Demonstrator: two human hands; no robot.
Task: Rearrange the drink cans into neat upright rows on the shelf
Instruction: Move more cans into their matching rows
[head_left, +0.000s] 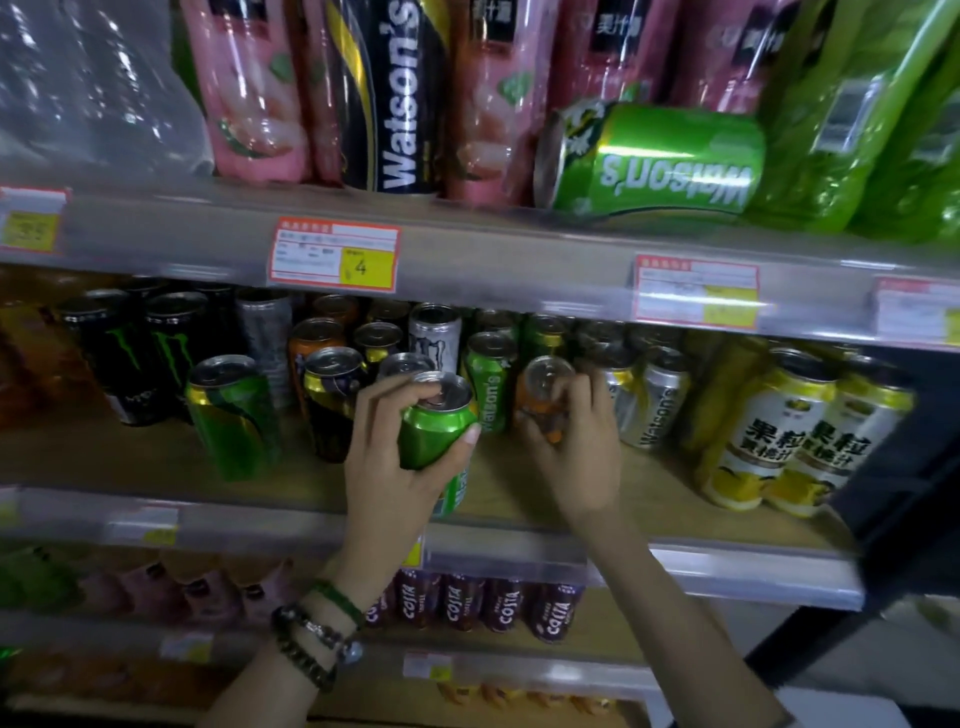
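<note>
Left hand (400, 457) grips a green can (435, 422), right hand (574, 441) an orange can (545, 400); set each upright, labels forward, beside matching neighbours.

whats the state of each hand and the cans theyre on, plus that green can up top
left hand: gripping a green can
green can: held, tilted, unopened
right hand: gripping an orange can
orange can: held, tilted
green Watson's can: lying on its side on the upper shelf
</note>
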